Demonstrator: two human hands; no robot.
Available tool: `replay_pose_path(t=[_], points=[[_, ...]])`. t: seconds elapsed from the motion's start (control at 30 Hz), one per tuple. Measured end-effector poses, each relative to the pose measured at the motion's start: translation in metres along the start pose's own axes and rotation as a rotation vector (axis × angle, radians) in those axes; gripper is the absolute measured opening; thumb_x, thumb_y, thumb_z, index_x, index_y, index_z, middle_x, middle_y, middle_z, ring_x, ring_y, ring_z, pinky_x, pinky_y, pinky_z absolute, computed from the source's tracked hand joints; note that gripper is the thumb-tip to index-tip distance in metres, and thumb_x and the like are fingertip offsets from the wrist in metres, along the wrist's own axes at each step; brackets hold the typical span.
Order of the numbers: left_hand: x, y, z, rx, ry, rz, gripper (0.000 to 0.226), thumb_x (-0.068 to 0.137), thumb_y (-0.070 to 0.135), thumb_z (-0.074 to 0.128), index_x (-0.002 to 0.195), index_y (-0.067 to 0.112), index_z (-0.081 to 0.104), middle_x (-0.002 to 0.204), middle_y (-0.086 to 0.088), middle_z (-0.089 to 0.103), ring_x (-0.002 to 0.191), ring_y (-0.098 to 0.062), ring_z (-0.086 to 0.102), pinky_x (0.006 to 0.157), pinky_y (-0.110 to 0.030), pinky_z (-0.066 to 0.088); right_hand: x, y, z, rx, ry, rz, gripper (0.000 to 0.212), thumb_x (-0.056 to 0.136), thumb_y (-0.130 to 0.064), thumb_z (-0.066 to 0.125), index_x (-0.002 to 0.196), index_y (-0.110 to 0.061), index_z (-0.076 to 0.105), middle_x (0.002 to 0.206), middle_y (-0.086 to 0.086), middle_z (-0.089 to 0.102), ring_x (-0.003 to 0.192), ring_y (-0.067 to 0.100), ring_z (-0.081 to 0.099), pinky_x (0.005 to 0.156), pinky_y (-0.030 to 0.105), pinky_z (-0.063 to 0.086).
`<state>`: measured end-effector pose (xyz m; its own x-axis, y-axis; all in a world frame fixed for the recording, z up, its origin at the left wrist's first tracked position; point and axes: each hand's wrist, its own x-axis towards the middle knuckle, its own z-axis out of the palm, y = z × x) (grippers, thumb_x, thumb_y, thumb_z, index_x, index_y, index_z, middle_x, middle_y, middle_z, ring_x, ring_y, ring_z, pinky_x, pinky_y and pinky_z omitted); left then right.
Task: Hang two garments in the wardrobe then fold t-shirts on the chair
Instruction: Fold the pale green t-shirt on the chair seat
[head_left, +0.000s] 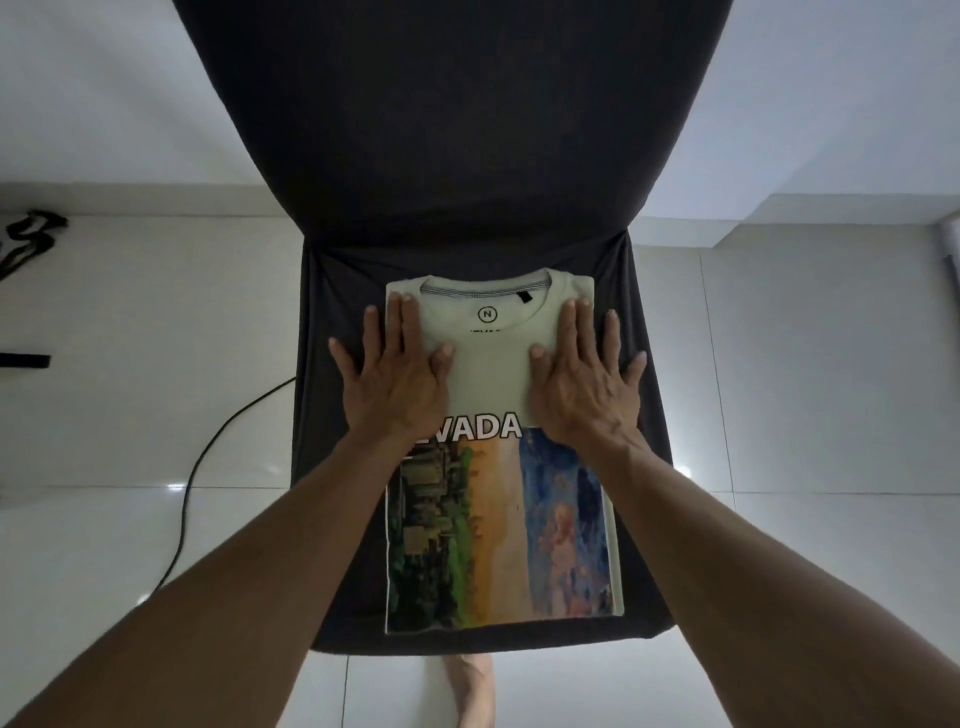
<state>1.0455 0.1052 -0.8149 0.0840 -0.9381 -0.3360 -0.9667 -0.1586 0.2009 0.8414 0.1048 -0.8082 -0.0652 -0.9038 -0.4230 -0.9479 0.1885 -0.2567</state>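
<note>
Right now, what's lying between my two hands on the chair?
In the head view, only the collar and upper chest of the folded pale green printed t-shirt lies between the left hand and right hand; both press flat on it.

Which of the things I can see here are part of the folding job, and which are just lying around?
Part of the job:
- pale green t-shirt, folded, print up
- dark covered chair it lies on
- left hand and right hand, pressed flat near the collar

Just lying about:
- black cable on the floor tiles
- black straps at far left
</note>
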Motion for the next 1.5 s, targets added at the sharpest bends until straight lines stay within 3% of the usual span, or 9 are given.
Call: replay_pose_path(t=[0.3,0.47,0.57,0.7,0.8,0.97,1.2,1.4,1.5], points=[[-0.125,0.003,0.044,0.089,0.149,0.144,0.063,0.105,0.051,0.015,0.160,0.019,0.013,0.167,-0.007,0.011,0.154,-0.028,0.006,0.121,-0.061,0.008,-0.123,0.019,0.062,0.010,0.147,-0.093,0.062,0.103,-0.056,0.002,0.158,-0.034,-0.013,0.166,-0.007,-0.022,0.152,0.020,-0.024,0.122,0.058,-0.009],[-0.172,-0.018,0.059,0.020,0.125,-0.105,0.075,0.101,0.057,0.021,0.156,0.007,0.021,0.159,-0.016,0.032,0.147,-0.036,0.027,0.118,-0.060,0.022,-0.153,0.041,0.075,0.043,0.247,0.045,0.070,0.102,-0.056,0.024,0.161,-0.021,0.011,0.167,0.007,0.017,0.153,0.031,0.017,0.120,0.058,0.019],[-0.172,-0.009,0.045,-0.094,0.200,-0.206,0.072,0.099,0.058,0.029,0.148,0.005,0.034,0.139,-0.020,0.049,0.126,-0.039,0.044,0.106,-0.055,0.034,-0.153,0.030,0.057,0.099,0.334,0.106,0.066,0.101,-0.055,0.036,0.155,-0.017,0.026,0.140,0.005,0.047,0.123,0.027,0.045,0.101,0.046,0.038],[-0.139,0.009,0.014,-0.500,0.120,-0.531,0.055,0.101,0.054,0.038,0.136,0.012,0.042,0.124,-0.009,0.059,0.121,-0.033,0.051,0.109,-0.053,0.027,-0.136,0.012,0.026,0.361,0.173,0.303,0.044,0.102,-0.051,0.037,0.131,-0.019,0.045,0.121,0.001,0.059,0.107,0.022,0.056,0.093,0.043,0.044],[-0.110,0.005,0.005,-0.819,-0.033,-0.689,0.066,0.090,0.066,0.049,0.124,0.009,0.055,0.115,-0.005,0.065,0.107,-0.030,0.061,0.105,-0.049,0.042,-0.118,0.007,0.007,0.635,0.036,0.425,0.033,0.101,-0.047,0.047,0.110,-0.016,0.052,0.098,0.002,0.064,0.073,0.015,0.058,0.064,0.031,0.044],[-0.093,-0.003,-0.011,-0.951,-0.116,-0.499,0.077,0.075,0.065,0.066,0.129,0.011,0.057,0.123,-0.008,0.066,0.108,-0.027,0.064,0.095,-0.045,0.054,-0.101,0.006,-0.004,0.731,0.008,0.325,0.030,0.092,-0.043,0.065,0.091,-0.013,0.062,0.086,0.003,0.065,0.072,0.016,0.062,0.061,0.030,0.044],[-0.085,0.004,-0.016,-1.117,-0.114,-0.319,0.019,0.100,0.034,0.056,0.117,0.026,0.057,0.115,0.002,0.067,0.106,-0.016,0.064,0.096,-0.040,0.052,-0.079,0.011,-0.010,0.923,-0.063,0.251,0.051,0.097,-0.057,0.049,0.095,-0.008,0.063,0.093,0.014,0.070,0.090,0.031,0.070,0.076,0.041,0.054],[-0.092,0.029,-0.029,-1.057,0.006,-0.178,0.015,0.100,0.020,0.055,0.113,0.025,0.060,0.107,0.007,0.069,0.100,-0.009,0.065,0.091,-0.032,0.052,-0.085,-0.008,-0.020,0.850,0.091,0.105,0.028,0.100,-0.025,0.051,0.080,-0.006,0.058,0.072,0.001,0.059,0.062,0.010,0.050,0.050,0.017,0.035],[-0.096,0.050,-0.043,-1.000,0.000,-0.127,0.014,0.099,0.019,0.056,0.112,0.021,0.062,0.104,0.008,0.070,0.098,-0.008,0.065,0.092,-0.035,0.053,-0.098,-0.009,-0.038,0.858,0.129,0.094,0.029,0.100,-0.021,0.051,0.072,-0.013,0.053,0.064,-0.006,0.052,0.053,0.003,0.044,0.048,0.016,0.032]])
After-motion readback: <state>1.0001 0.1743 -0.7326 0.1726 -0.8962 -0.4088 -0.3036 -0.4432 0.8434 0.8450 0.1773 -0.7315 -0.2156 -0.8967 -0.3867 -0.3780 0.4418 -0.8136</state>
